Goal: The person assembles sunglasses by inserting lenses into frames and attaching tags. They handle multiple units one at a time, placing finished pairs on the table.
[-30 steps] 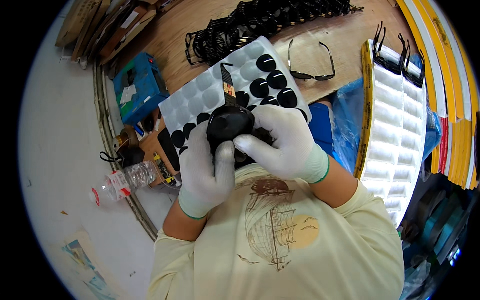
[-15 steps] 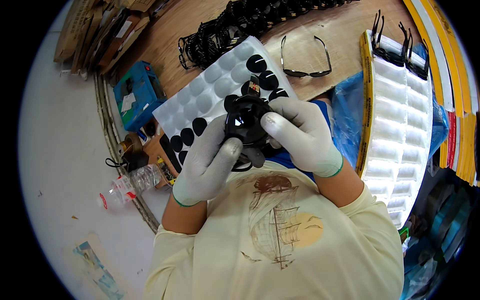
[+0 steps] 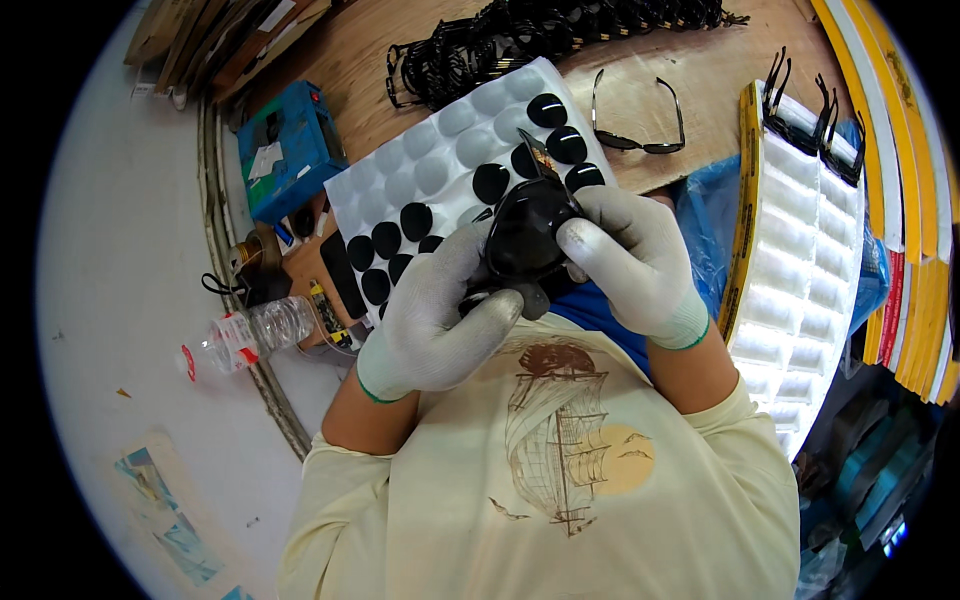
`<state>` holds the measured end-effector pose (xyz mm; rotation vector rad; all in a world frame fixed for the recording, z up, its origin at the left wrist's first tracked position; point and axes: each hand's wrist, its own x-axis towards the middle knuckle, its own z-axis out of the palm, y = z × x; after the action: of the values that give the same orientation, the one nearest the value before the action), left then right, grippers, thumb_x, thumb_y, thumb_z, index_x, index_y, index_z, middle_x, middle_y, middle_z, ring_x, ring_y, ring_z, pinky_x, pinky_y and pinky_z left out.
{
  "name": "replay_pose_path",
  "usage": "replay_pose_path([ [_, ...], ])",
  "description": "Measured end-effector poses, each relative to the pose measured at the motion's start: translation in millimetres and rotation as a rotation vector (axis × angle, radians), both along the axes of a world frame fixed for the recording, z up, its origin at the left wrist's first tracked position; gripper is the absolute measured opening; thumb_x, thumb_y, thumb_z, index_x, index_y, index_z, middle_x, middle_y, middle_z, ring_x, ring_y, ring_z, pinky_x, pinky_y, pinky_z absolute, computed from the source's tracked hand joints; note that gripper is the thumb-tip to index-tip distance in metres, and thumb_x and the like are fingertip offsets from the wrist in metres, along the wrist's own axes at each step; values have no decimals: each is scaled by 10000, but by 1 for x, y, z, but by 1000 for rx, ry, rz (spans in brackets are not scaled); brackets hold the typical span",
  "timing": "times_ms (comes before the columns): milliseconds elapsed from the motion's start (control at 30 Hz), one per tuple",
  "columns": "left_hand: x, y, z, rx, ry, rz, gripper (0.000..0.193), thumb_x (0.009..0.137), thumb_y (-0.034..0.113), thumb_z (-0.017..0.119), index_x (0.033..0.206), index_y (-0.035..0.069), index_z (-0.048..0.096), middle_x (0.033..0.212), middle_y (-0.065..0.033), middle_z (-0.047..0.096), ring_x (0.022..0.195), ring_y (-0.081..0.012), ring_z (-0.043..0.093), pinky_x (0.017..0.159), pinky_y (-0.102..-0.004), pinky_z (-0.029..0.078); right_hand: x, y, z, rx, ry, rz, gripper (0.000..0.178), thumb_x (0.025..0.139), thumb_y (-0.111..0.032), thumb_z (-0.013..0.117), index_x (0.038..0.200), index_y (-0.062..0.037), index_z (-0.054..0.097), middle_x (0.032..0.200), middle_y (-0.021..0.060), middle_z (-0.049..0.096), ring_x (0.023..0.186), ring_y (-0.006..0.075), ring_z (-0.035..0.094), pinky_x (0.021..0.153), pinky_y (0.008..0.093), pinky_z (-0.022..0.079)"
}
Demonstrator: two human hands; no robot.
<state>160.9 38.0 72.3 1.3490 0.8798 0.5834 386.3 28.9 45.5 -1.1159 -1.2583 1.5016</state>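
Both my gloved hands hold a pair of black sunglasses (image 3: pixel 528 228) in front of my chest, one large dark lens facing up. My left hand (image 3: pixel 440 310) closes around its left side, thumb along the lower edge. At the opposite side, my right hand (image 3: pixel 640 255) pinches the frame between thumb and fingers. Part of the frame is hidden behind the gloves. Just beyond lies a white moulded tray (image 3: pixel 430 172) with round pockets, several holding dark lenses (image 3: pixel 490 184).
Finished-looking glasses (image 3: pixel 638 146) lie right of the tray, beside a long row of black frames (image 3: pixel 500 45). A white compartment tray (image 3: pixel 790 250) stands at right, glasses on its far end. At left are a blue box (image 3: pixel 290 150) and a plastic bottle (image 3: pixel 250 335).
The sunglasses have turned in my hands, and the bright reflection on the lens has gone. My left thumb has slid lower along the edge. The whole view has shifted slightly.
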Motion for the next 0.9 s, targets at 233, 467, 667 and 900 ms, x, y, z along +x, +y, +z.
replay_pose_path([
  [233, -23, -12, 13, 185, 261, -73, 317, 893, 28, 517, 1181, -80, 595, 782, -94, 709, 702, -139, 681, 673, -288, 555, 4, 7, 11, 296, -351, 94, 463, 726, -232, 847, 1082, -17, 643, 915, 97, 637, 774, 185, 607, 709, 308, 513],
  [467, -27, -6, 21, 400, 439, -398, 276, 809, 139, 700, 1033, -20, 675, 670, -130, 647, 555, -283, 655, 531, -343, 504, 3, 11, 1, 535, -258, 524, 449, 750, -217, 854, 1089, -8, 644, 1112, 176, 634, 1034, 371, 614, 901, 427, 507],
  [667, -1, 63, 4, 229, 226, -77, 277, 850, 167, 714, 1066, -4, 684, 768, -89, 702, 638, -195, 674, 581, -327, 524, 11, -20, 3, -105, -3, 154, 224, 917, -195, 641, 985, 16, 676, 796, 92, 628, 717, 186, 632, 654, 364, 506],
  [900, 82, 153, -141, 743, 1046, 109, 570, 867, 458, 703, 1232, 22, 666, 1148, -224, 658, 1159, -389, 615, 992, -458, 495, 19, -26, -5, -358, 327, -196, 337, 1007, -224, 516, 1153, 64, 612, 850, 54, 619, 648, 89, 551, 614, 258, 485],
])
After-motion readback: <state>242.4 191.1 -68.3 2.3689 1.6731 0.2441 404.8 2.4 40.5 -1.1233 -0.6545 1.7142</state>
